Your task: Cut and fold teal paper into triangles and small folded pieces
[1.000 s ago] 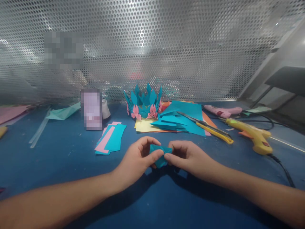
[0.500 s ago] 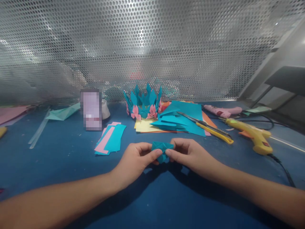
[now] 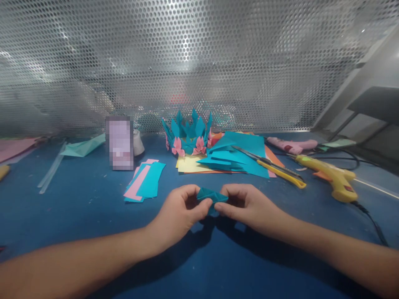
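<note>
A small folded teal paper piece [image 3: 212, 195] is held between both hands near the middle of the view, above the blue table [image 3: 199, 265]. My left hand [image 3: 183, 214] pinches its left side between thumb and fingers. On the right side, my right hand [image 3: 246, 205] grips it the same way, thumb in front. The thumbs cover part of its lower half. Beyond the hands stands a teal paper crown [image 3: 188, 135] with pink folded flowers around its base. Cut strips of teal and pink paper [image 3: 146, 180] lie to the left of the hands.
Teal, yellow and orange sheets [image 3: 246, 145] lie behind the hands, with a yellow cutter [image 3: 280, 171] on them. At the right are a yellow glue gun [image 3: 330, 174] and a pink one [image 3: 293, 145]. A blurred upright object [image 3: 120, 143] and perforated metal panel [image 3: 187, 62] stand behind.
The folded teal paper has tilted, so its upper part now looks flatter and wider. Both hands keep their hold and have shifted only slightly.
</note>
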`<state>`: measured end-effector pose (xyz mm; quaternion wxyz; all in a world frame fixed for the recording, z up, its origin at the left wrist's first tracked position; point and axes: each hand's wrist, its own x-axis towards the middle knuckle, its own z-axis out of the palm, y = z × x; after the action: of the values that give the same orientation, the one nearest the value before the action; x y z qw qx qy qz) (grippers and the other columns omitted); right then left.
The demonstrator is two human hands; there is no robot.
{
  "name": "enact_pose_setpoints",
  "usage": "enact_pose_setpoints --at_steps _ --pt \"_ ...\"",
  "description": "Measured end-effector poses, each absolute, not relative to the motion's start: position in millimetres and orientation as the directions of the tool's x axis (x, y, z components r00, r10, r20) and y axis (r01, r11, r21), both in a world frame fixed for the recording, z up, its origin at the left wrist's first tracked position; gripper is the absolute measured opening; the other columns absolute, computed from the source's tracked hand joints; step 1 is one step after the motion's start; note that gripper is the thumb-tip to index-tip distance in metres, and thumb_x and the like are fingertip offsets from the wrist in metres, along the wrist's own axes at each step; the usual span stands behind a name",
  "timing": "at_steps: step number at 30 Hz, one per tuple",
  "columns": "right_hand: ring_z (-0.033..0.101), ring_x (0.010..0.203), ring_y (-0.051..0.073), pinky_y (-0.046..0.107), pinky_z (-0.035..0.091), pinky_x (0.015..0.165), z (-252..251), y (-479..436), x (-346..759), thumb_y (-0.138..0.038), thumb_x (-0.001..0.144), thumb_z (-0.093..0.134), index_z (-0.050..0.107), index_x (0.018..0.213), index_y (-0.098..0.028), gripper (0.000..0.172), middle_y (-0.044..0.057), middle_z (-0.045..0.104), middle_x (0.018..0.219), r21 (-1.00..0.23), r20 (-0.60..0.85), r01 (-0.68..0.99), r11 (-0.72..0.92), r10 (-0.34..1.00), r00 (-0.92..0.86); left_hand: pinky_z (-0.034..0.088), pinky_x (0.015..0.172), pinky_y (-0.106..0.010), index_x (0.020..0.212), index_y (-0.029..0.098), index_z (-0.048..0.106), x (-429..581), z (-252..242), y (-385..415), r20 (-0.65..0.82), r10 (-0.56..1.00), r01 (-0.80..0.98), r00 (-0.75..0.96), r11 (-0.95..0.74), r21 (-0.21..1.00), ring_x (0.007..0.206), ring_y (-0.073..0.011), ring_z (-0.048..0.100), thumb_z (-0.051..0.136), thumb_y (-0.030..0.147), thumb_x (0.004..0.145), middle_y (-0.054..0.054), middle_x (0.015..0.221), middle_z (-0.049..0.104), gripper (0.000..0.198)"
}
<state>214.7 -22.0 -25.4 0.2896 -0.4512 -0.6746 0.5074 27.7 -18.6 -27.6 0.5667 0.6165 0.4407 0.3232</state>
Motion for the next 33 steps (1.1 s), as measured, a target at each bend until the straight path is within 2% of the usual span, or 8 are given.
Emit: enact_pose_setpoints --at_steps 6,11,13,19,24,29,33 --pt "0.045 0.058 0.009 0.022 0.039 0.052 -22.9 -24.0 212.9 -0.044 0.081 0.057 0.052 0.077 -0.017 0.028 -0.002 0.049 0.066 -0.940 0.053 0.282 0.192 0.899 -0.436 0.037 0.054 -0.023 0.067 0.017 0.049 29.4 -29.1 -20.0 -0.088 0.887 0.237 0.453 -0.025 0.971 0.055 -0.0098 0.045 0.057 0.034 0.079 0.003 0.059 0.049 0.022" --pt "0.041 0.053 0.009 0.021 0.035 0.049 -22.0 -25.2 213.2 -0.032 0.083 0.051 0.050 0.070 -0.018 0.020 -0.003 0.046 0.059 -0.861 0.133 0.396 0.318 0.894 -0.427 0.025 0.047 -0.021 0.057 0.018 0.038 29.4 -28.9 -20.5 -0.063 0.879 0.324 0.472 -0.107 0.940 0.051 -0.0077 0.030 0.056 0.033 0.078 0.006 0.054 0.033 0.031" --pt "0.040 0.054 0.009 0.021 0.034 0.050 -20.5 -25.5 213.3 -0.029 0.083 0.050 0.050 0.067 -0.018 0.020 -0.003 0.045 0.059 -0.830 0.163 0.427 0.360 0.888 -0.430 0.024 0.047 -0.021 0.056 0.018 0.036 29.8 -28.7 -20.8 -0.054 0.877 0.334 0.478 -0.124 0.934 0.051 -0.0076 0.029 0.056 0.033 0.078 0.007 0.054 0.031 0.033" --pt "0.042 0.058 0.011 0.022 0.037 0.055 -19.4 -25.1 214.5 -0.029 0.089 0.040 0.050 0.069 -0.019 0.025 -0.003 0.045 0.062 -0.841 0.169 0.396 0.368 0.875 -0.453 0.028 0.048 -0.022 0.060 0.018 0.041 31.1 -25.5 -21.6 -0.108 0.858 0.307 0.503 -0.061 0.950 0.052 -0.0078 0.033 0.055 0.032 0.078 0.006 0.056 0.037 0.026" --pt "0.043 0.056 0.010 0.021 0.037 0.051 -21.3 -26.9 214.1 -0.033 0.085 0.052 0.052 0.073 -0.018 0.019 -0.002 0.049 0.063 -0.838 0.177 0.399 0.371 0.878 -0.445 0.028 0.047 -0.021 0.058 0.018 0.040 29.8 -26.6 -21.7 -0.094 0.873 0.340 0.479 -0.086 0.937 0.051 -0.0079 0.035 0.057 0.037 0.078 0.006 0.053 0.037 0.032" --pt "0.051 0.062 0.011 0.022 0.042 0.058 -20.8 -28.4 213.4 -0.027 0.089 0.045 0.055 0.075 -0.019 0.019 -0.001 0.056 0.068 -0.783 0.298 0.413 0.464 0.864 -0.406 0.034 0.048 -0.021 0.060 0.017 0.044 29.5 -27.9 -22.0 -0.114 0.873 0.320 0.474 -0.050 0.946 0.050 -0.0079 0.042 0.057 0.033 0.078 0.005 0.053 0.044 0.027" --pt "0.054 0.065 0.012 0.023 0.045 0.060 -21.6 -28.2 215.9 -0.024 0.084 0.055 0.056 0.082 -0.020 0.004 -0.001 0.058 0.074 -0.771 0.464 0.384 0.508 0.861 -0.206 0.037 0.048 -0.020 0.065 0.017 0.047 29.1 -26.9 -21.7 -0.111 0.886 0.255 0.450 -0.008 0.967 0.048 -0.0074 0.045 0.057 0.034 0.079 0.004 0.054 0.051 0.025"
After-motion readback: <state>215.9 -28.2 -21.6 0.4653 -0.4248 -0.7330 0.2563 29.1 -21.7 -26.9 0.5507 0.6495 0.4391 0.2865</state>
